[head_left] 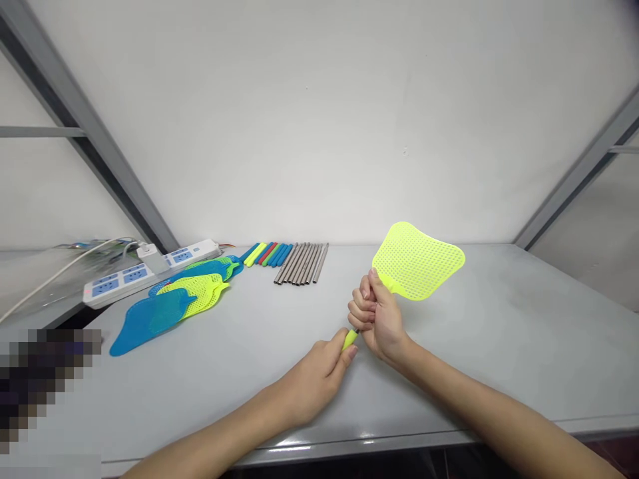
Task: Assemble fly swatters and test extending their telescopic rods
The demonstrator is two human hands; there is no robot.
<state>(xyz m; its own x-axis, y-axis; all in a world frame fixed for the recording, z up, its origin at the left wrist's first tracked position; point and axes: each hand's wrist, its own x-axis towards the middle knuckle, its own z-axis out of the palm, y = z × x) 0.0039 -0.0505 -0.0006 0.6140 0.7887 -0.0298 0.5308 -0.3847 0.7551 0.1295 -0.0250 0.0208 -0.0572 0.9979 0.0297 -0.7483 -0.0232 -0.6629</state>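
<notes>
A yellow-green fly swatter (418,261) with a perforated head is held up over the table, its head pointing to the upper right. My right hand (382,316) is closed around it just below the head and hides most of the metal shaft. Lower and to the left, my left hand (319,379) is wrapped round its yellow-green handle grip (350,338). A short dark bit of shaft shows between the two hands.
Several metal tubes (301,264) lie side by side at the back, beside several coloured handle grips (268,255). Blue and yellow-green swatter heads (154,316) overlap at the left, next to a white power strip (150,274). A wall (339,133) closes off the grey table (464,359).
</notes>
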